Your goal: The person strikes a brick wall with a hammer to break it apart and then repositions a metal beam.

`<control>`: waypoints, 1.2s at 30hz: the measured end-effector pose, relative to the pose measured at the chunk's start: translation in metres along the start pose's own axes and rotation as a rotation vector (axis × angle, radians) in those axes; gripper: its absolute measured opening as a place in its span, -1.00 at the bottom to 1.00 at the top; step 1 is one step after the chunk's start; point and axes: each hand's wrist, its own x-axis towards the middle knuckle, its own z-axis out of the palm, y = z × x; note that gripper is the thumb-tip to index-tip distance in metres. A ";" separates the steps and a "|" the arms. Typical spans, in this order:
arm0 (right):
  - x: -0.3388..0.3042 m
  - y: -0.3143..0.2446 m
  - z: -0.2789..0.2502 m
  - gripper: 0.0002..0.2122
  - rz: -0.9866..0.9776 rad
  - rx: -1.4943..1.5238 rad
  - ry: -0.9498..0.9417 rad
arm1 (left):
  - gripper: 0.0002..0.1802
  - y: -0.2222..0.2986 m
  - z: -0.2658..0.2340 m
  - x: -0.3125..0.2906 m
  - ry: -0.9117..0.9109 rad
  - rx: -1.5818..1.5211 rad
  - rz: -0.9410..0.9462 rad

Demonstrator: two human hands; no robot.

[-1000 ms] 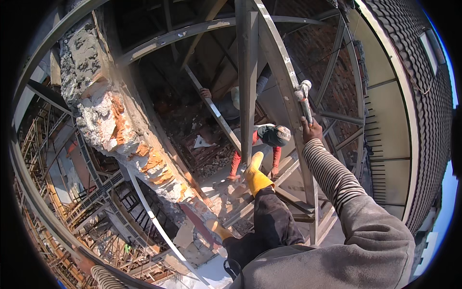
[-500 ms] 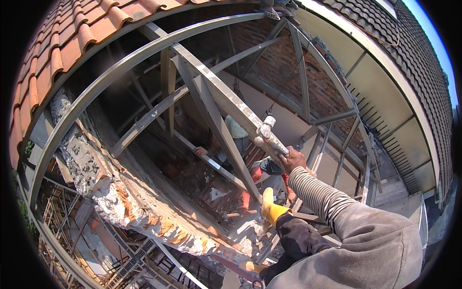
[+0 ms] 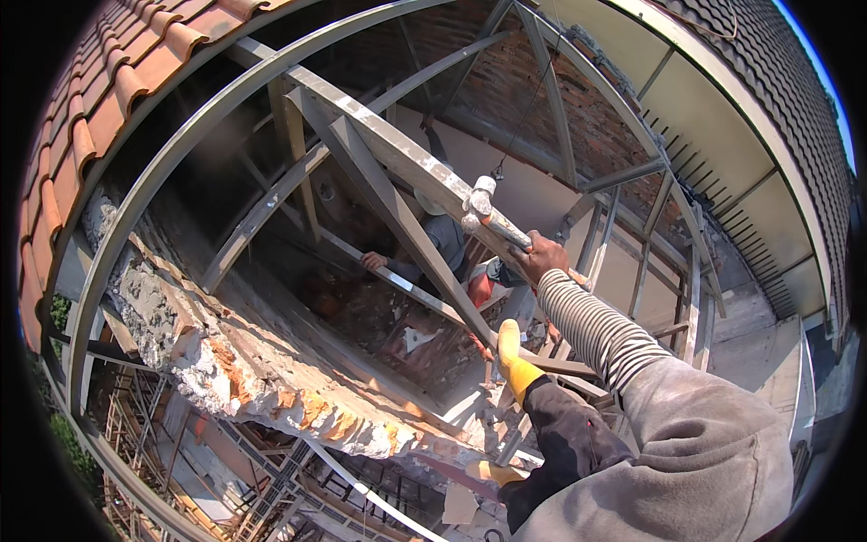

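Observation:
My right hand (image 3: 545, 258) is closed around the handle of a hammer (image 3: 480, 204) whose head is crusted with white. The hammer lies over or just above a pale steel roof beam (image 3: 397, 144); I cannot tell whether it touches. My striped cuff and grey sleeve (image 3: 695, 425) reach in from the lower right. My left hand is out of view. Below my right hand, one yellow boot (image 3: 515, 357) rests at a steel truss joint. The other yellow boot (image 3: 495, 472) is by the broken wall top (image 3: 298, 406).
A person in grey (image 3: 444, 242) stands below, one hand (image 3: 373, 261) on a lower beam. Another person in red gloves is partly hidden there. Rubble covers the floor. Orange roof tiles (image 3: 108, 81) are upper left, rebar ends (image 3: 722, 208) right, and a deep drop with scaffolding (image 3: 144, 452) lower left.
The view has shifted a little. My right hand and the hammer have moved slightly up in the picture, still gripped. Feet seen at the top edge earlier are out of view now.

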 end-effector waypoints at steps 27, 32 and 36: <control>-0.006 0.003 0.000 -0.54 0.002 -0.040 0.006 | -0.54 -0.037 0.029 -0.025 0.071 0.081 0.063; -0.005 0.007 0.005 -0.54 -0.022 -0.028 0.030 | -0.57 -0.062 0.033 -0.035 0.081 0.151 0.075; -0.008 0.007 0.002 -0.53 0.000 -0.036 0.023 | -0.60 -0.109 0.037 -0.049 0.102 0.273 0.065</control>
